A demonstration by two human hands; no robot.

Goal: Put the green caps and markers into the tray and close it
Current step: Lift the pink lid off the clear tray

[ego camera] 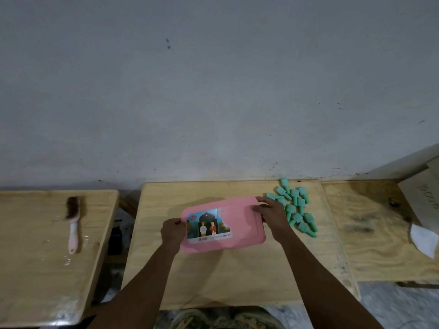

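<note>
Centre frame, a left hand [173, 230] and a right hand [270, 212] grip opposite ends of the apparently lidded pink tray [237, 224] on the desk [213, 276], with the green caps [294, 205] heaped just right, none yet packed.

The sticker [209, 225] on the tray [240, 224] is unreadably blurred.

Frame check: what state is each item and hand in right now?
pink tray: label side up, held at both ends; open or closed cannot be told.
green caps: loose pile on the table, outside the tray.
left hand: grips the tray's left edge.
right hand: grips the tray's right end.
brush: lying flat, untouched.
</note>
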